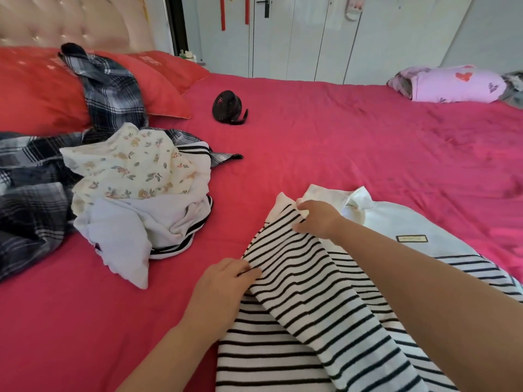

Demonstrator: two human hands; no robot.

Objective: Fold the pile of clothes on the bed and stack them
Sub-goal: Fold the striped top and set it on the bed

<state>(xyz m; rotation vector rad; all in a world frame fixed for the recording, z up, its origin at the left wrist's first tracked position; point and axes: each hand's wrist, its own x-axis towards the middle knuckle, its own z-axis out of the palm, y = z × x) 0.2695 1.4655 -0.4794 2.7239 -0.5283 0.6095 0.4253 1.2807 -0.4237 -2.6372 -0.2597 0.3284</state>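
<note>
Head view: striped top (311, 301), flat on the bed (339, 131), near right, with one sleeve drawn across it.
Left hand (223, 284): fingers pinching the sleeve edge.
Right hand (317, 219): fingers curled on the white cuff by the collar.
Risk: a loosened pinch would probably let the knit bunch and skew the fold.
Unfolded pile (135, 188): left, apart.

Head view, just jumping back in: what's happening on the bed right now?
A person is partway through folding a striped top on the red bed. The left hand pinches the edge of its sleeve, and the right hand grips the cuff end near the collar, so the sleeve lies diagonally across the body. The unfolded pile, floral and white pieces with a plaid shirt, lies to the left, untouched.
</note>
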